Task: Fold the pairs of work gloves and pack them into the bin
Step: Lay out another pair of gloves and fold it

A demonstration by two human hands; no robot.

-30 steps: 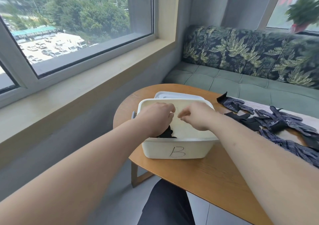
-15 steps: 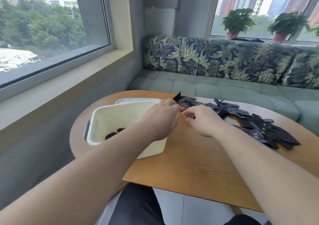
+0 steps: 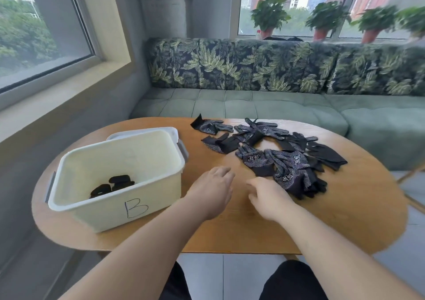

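- The left hand (image 3: 212,190) and the right hand (image 3: 268,197) are side by side over the middle of the wooden desk (image 3: 230,233), a small gap between them. Both have loosely curled fingers and hold nothing.
- The cream bin (image 3: 161,193), marked "B" on its near wall, stands on the left part of the desk, just left of the left hand. Its grey-white lid (image 3: 147,132) shows behind its far rim.
- Two dark folded glove bundles (image 3: 115,184) lie on the bin's floor, towards its near left corner.
- The loose work gloves (image 3: 276,159), dark with dotted palms, lie scattered and overlapping over the far right of the desk. The nearest of them lies just beside the right hand; I cannot tell if they touch.
- One glove (image 3: 210,126) lies apart at the far edge, its cuff turned up.
- Between the hands and the pile there is only bare wood.
- Behind the desk runs a green sofa (image 3: 253,106) with a leaf-print back, and potted plants (image 3: 269,16) stand on the sill above it.
- The person's dark-clad knees (image 3: 292,281) show below the near edge.
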